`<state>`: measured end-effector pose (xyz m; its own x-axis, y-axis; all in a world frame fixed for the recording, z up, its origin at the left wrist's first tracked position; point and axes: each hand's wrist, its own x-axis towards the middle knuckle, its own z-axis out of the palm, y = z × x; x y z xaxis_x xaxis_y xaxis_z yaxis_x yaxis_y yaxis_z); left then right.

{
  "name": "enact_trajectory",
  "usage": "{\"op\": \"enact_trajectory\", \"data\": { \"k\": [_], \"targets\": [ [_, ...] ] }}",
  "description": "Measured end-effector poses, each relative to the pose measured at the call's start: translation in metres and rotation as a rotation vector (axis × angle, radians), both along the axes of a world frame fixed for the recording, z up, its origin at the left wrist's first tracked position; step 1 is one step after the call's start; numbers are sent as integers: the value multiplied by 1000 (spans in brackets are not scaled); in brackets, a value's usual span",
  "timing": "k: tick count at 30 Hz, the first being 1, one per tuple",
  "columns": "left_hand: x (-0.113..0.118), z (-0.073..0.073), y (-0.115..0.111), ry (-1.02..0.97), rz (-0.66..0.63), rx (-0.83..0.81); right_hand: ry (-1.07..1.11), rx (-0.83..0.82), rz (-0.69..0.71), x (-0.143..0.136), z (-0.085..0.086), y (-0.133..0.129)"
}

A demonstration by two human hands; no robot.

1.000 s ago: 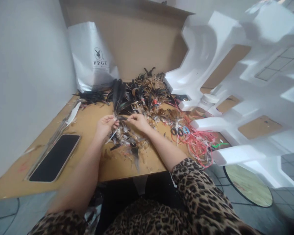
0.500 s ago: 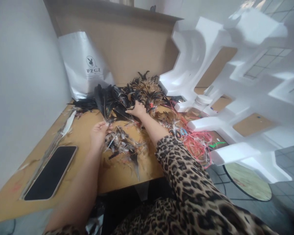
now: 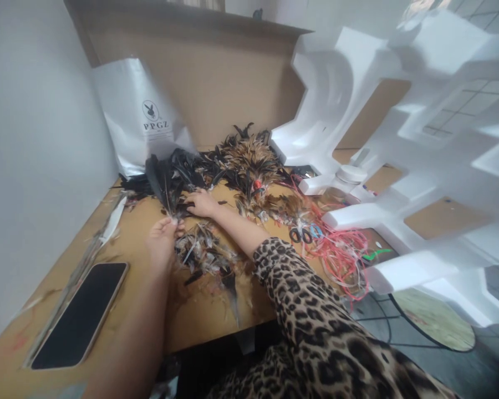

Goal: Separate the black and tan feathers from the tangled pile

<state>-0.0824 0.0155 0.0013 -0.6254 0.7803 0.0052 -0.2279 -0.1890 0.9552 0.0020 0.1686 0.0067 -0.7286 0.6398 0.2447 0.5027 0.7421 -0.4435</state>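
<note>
Two hands busy: left hand [image 3: 163, 237] pinching dark feathers [image 3: 166, 185] that fan toward 12 o'clock, right hand [image 3: 200, 203] resting flat just beside at 2.

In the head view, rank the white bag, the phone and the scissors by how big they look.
1. White bag, largest.
2. Phone, though it lies nearer the camera, so its rank is unsure.
3. Scissors, clearly smallest.

Looks like a home craft corner, improvised: cardboard sheet [image 3: 199, 310] as desk on a tiled floor [image 3: 494, 354], w/ feather heaps [image 3: 249, 158] at its back edge, pink cord tangle [image 3: 341, 255] at the right edge, foam packing [image 3: 399, 166] alongside, phone [image 3: 81, 316] near the left edge.
</note>
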Motion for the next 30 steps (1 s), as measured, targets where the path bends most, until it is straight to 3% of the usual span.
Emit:
{"op": "enact_trajectory", "data": {
  "k": [3, 7, 9, 12, 16, 22, 30],
  "targets": [
    [-1, -2, 1, -24, 16, 10, 176, -154, -22, 2, 4, 17],
    [-1, -2, 2, -38, 29, 10, 372, -142, -373, 22, 11, 59],
    [-1, -1, 2, -47, 34, 8, 267, -161, -559, 33, 13, 81],
    [0, 0, 3, -95, 51, -18, 87, -158, -670, 41, 13, 107],
    [0, 0, 6, -130, 58, -37, 45, -133, -690, 27, 9, 122],
    [-2, -6, 7, -132, 68, -66, -46, -236, -711, 0, 10, 131],
    [-1, -10, 6, -90, 45, -82, -149, -225, -622, 0, 17, 132]
  ]
}}
